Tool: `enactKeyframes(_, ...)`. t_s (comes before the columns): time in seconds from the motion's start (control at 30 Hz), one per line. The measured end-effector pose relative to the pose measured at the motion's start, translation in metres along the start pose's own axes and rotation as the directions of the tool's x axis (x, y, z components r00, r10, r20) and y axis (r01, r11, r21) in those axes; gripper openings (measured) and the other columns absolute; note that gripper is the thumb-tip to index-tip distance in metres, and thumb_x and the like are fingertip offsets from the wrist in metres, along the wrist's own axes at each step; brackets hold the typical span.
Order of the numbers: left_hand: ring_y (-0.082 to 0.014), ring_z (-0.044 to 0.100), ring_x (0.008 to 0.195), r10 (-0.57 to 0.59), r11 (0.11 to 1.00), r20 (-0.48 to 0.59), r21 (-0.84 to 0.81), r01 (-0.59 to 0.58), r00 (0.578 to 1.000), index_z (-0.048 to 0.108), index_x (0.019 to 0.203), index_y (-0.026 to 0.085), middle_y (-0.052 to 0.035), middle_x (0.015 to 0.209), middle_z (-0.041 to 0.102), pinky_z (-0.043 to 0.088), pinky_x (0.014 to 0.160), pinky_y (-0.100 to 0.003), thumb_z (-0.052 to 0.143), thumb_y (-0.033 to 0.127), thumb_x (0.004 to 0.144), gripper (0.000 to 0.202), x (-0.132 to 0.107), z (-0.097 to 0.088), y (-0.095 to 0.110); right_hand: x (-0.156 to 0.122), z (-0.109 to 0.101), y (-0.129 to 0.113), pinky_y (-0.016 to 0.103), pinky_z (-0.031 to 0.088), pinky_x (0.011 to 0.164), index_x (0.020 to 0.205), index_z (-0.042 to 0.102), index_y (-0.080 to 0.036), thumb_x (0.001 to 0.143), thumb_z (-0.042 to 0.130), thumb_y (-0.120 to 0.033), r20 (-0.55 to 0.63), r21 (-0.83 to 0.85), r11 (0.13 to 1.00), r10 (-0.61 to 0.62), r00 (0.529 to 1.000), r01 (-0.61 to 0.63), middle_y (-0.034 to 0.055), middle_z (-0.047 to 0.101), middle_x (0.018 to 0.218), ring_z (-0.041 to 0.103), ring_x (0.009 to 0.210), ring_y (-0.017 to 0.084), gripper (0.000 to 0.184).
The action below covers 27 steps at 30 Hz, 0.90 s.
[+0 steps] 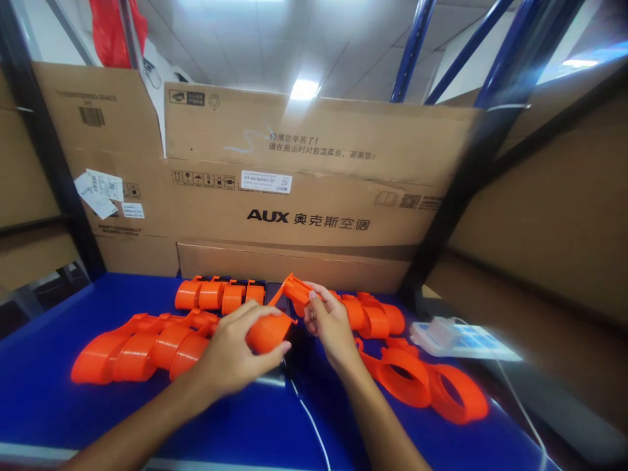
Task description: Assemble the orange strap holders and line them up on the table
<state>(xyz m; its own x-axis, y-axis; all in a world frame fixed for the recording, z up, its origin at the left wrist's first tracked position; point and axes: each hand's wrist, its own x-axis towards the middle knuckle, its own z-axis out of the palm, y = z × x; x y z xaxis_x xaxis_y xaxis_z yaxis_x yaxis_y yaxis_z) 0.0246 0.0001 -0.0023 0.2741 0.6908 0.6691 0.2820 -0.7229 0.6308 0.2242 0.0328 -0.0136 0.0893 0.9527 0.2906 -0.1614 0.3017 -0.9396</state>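
Note:
My left hand (234, 351) is closed around an orange plastic cylinder piece (267, 332) above the blue table (44, 399). My right hand (330, 324) pinches a second orange plastic part (296, 290) just above and right of it; the two parts nearly touch. Under both hands lies a dark object, mostly hidden. Rows of the same orange parts lie on either side: a row at my left (142, 347), a row behind (216, 294), and rings at my right (426, 386).
Large cardboard boxes (304, 190) stand against the back of the table, one printed AUX. A white power strip (456, 337) with a cable lies at the right. Blue and black rack posts rise at the right and left. A white cable (309, 418) runs toward me.

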Motion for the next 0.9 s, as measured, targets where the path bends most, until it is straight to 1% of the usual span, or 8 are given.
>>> enactKeyframes(0.2,-0.0203,0.063,0.076,0.02,0.996,0.14,-0.084,-0.008,0.99,0.072,0.11,0.028,-0.0048,0.092,0.066,0.053,0.07,-0.034,0.081,0.033,0.07,0.041,-0.001,0.006,-0.003,0.003,-0.009,-0.003,0.015,0.016,0.035,0.101,0.062,-0.019,0.077,0.075,-0.05,-0.07,0.059,0.995,0.09,0.993,-0.086,-0.011,0.038,0.047,0.027,0.038,0.005,0.041)
enactKeyframes(0.33,-0.0133,0.053,0.062,-0.103,0.957,0.172,-0.25,0.145,0.98,0.066,0.124,0.026,-0.0034,0.088,0.062,0.042,0.052,-0.024,0.072,0.04,0.08,0.047,0.007,0.005,-0.006,0.003,-0.009,-0.001,0.015,0.016,0.034,0.091,0.06,-0.019,0.078,0.075,-0.048,-0.035,0.06,0.996,0.073,0.997,-0.071,-0.012,0.036,0.045,0.024,0.036,0.004,0.035)
enactKeyframes(0.43,-0.0141,0.056,0.068,-0.286,0.849,0.133,-0.425,0.316,0.949,0.062,0.129,0.023,-0.0047,0.093,0.064,0.043,0.057,-0.024,0.059,0.046,0.09,0.045,0.02,0.012,-0.013,0.0,-0.003,0.002,0.015,0.019,0.035,0.091,0.058,-0.021,0.08,0.072,-0.049,-0.023,0.043,0.998,0.041,0.999,-0.04,-0.0125,0.036,0.045,0.027,0.035,0.005,0.034)
enactKeyframes(0.53,-0.0139,0.059,0.066,-0.348,0.708,0.308,-0.532,0.464,0.885,0.062,0.124,0.019,-0.0058,0.091,0.069,0.044,0.059,-0.024,0.065,0.045,0.086,0.046,0.028,0.024,-0.025,-0.004,0.004,0.005,0.017,0.026,0.036,0.096,0.056,-0.022,0.084,0.067,-0.052,0.031,-0.029,1.0,0.008,0.999,-0.007,-0.0114,0.042,0.046,0.036,0.036,0.007,0.034)
enactKeyframes(0.63,-0.0111,0.058,0.057,-0.408,0.603,0.276,-0.634,0.484,0.87,0.063,0.107,0.017,-0.0067,0.087,0.072,0.044,0.056,-0.023,0.069,0.045,0.082,0.038,0.028,0.028,-0.037,-0.008,0.007,0.004,0.022,0.036,0.042,0.108,0.054,-0.023,0.093,0.054,-0.051,0.089,-0.198,0.978,-0.051,0.995,0.068,-0.0076,0.05,0.053,0.045,0.043,0.012,0.033)
enactKeyframes(0.7,-0.0099,0.058,0.053,-0.487,0.53,0.157,-0.729,0.434,0.859,0.06,0.097,0.017,-0.0061,0.087,0.073,0.044,0.053,-0.022,0.072,0.045,0.079,0.035,0.026,0.025,-0.043,-0.012,0.007,-0.001,0.026,0.041,0.053,0.099,0.056,-0.022,0.095,0.05,-0.044,0.165,-0.444,0.875,-0.131,0.977,0.193,-0.0036,0.053,0.06,0.05,0.054,0.015,0.023)
enactKeyframes(0.77,-0.0092,0.058,0.051,-0.538,0.464,0.071,-0.806,0.366,0.84,0.057,0.092,0.018,-0.0043,0.083,0.071,0.044,0.051,-0.021,0.073,0.044,0.077,0.034,0.025,0.019,-0.047,-0.017,0.007,-0.006,0.031,0.042,0.068,0.08,0.058,-0.02,0.091,0.056,-0.032,0.375,-0.687,0.618,-0.149,0.915,0.382,0.0012,0.055,0.069,0.052,0.071,0.018,0.017)
enactKeyframes(0.9,-0.0089,0.06,0.052,-0.548,0.423,0.022,-0.856,0.299,0.836,0.055,0.091,0.018,-0.0024,0.082,0.069,0.047,0.051,-0.021,0.073,0.041,0.078,0.032,0.021,0.014,-0.048,-0.03,0.01,-0.01,0.038,0.038,0.086,0.079,0.067,-0.019,0.082,0.065,-0.024,0.733,-0.671,0.306,0.139,0.666,0.675,0.0082,0.058,0.098,0.047,0.1,0.025,0.006)
